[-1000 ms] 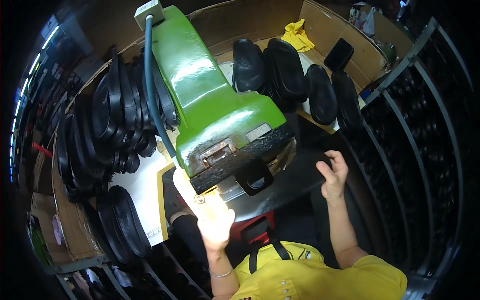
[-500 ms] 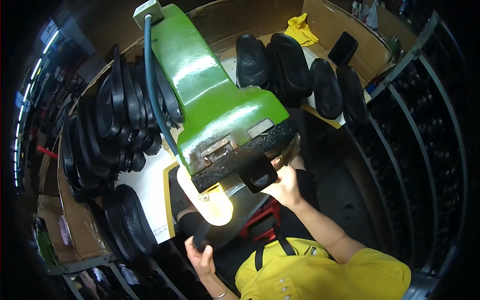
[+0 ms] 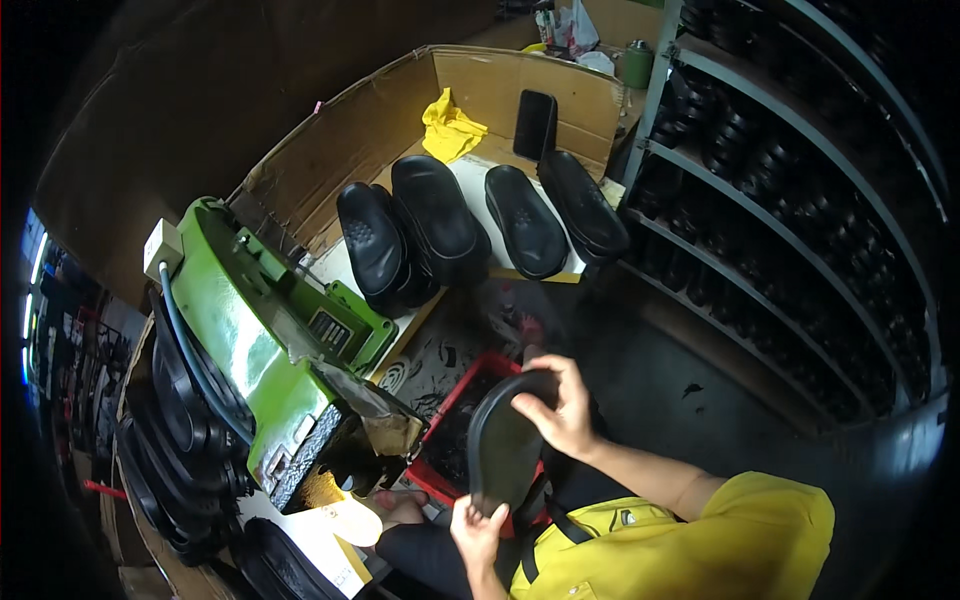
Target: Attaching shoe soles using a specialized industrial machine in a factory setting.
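Note:
A dark shoe sole [image 3: 508,447] with a raised rim is held over my lap, its flat face turned up. My right hand [image 3: 562,412] grips its far end, the thumb lying on the flat face. At the near end my left hand [image 3: 478,532] pinches the edge between thumb and fingers. Beneath the sole is a red bin [image 3: 440,440] holding dark scraps. To the left of both hands stands the green machine [image 3: 235,325], its head above a brightly lit spot.
Several black soles [image 3: 437,210] rest on the white table at the back, near a yellow cloth [image 3: 450,128] and a dark phone-like slab [image 3: 535,124]. More soles [image 3: 165,460] crowd the left side. A metal rack [image 3: 765,190] full of dark soles lines the right.
The view has swung right, so the machine now appears farther left. Both hands have come away from under the machine's head, bringing the sole into the open over the bin.

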`<state>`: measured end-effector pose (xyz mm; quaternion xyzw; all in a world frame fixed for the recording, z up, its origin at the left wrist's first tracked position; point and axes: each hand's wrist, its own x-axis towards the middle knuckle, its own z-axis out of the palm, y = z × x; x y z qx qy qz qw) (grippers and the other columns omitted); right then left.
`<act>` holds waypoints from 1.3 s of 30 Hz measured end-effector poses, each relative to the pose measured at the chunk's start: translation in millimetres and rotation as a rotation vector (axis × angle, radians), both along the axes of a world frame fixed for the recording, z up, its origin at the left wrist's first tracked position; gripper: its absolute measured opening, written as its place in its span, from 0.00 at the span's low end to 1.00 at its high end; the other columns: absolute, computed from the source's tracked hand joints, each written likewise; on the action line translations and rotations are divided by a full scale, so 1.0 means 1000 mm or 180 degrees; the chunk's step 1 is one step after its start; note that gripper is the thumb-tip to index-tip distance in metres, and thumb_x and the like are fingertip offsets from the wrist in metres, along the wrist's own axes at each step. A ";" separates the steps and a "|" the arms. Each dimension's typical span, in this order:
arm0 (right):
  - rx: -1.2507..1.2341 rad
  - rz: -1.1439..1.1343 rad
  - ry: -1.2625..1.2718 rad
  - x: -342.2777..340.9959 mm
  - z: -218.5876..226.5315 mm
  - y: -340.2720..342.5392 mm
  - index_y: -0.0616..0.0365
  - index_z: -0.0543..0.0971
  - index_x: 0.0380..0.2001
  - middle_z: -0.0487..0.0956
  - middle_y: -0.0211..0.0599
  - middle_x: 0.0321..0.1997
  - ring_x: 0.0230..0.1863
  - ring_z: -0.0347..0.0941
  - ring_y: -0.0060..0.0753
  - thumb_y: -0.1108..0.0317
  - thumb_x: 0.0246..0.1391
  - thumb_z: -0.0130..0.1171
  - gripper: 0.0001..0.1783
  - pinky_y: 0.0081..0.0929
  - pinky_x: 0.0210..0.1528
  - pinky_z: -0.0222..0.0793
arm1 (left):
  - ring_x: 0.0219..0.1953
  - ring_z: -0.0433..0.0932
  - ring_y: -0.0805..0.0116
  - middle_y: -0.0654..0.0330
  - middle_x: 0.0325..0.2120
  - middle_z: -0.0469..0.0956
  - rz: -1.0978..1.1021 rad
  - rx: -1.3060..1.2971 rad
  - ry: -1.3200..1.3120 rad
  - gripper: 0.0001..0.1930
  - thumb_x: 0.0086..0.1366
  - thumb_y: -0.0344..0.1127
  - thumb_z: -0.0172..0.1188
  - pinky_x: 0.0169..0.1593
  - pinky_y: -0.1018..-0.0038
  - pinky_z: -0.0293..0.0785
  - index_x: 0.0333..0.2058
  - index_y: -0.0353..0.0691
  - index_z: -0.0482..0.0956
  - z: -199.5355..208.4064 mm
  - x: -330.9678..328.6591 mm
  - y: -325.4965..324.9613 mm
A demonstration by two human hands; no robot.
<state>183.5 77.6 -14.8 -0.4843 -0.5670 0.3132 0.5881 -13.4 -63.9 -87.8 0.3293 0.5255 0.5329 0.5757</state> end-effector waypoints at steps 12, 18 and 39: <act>0.0384 -0.0416 0.0499 0.064 0.033 0.106 0.67 0.53 0.65 0.65 0.49 0.61 0.62 0.62 0.38 0.72 0.53 0.60 0.40 0.31 0.63 0.57 | 0.46 0.77 0.65 0.52 0.45 0.74 -0.0487 0.0544 -0.1645 0.21 0.64 0.26 0.56 0.47 0.70 0.77 0.55 0.33 0.65 0.092 0.153 0.184; 0.0334 -0.1792 -0.2965 0.104 0.002 0.225 0.63 0.70 0.53 0.72 0.53 0.44 0.43 0.70 0.44 0.66 0.45 0.65 0.31 0.36 0.51 0.65 | 0.45 0.77 0.65 0.48 0.46 0.76 0.0070 0.1058 0.0468 0.23 0.61 0.27 0.60 0.48 0.69 0.76 0.55 0.30 0.67 0.085 0.086 0.128; 0.0160 0.0155 -0.1137 -0.012 -0.068 0.060 0.65 0.72 0.45 0.72 0.35 0.43 0.41 0.68 0.27 0.75 0.57 0.56 0.12 0.20 0.42 0.65 | 0.46 0.71 0.54 0.56 0.45 0.74 0.3823 -0.0763 0.4845 0.17 0.42 0.32 0.75 0.49 0.64 0.69 0.33 0.36 0.82 0.071 -0.176 -0.108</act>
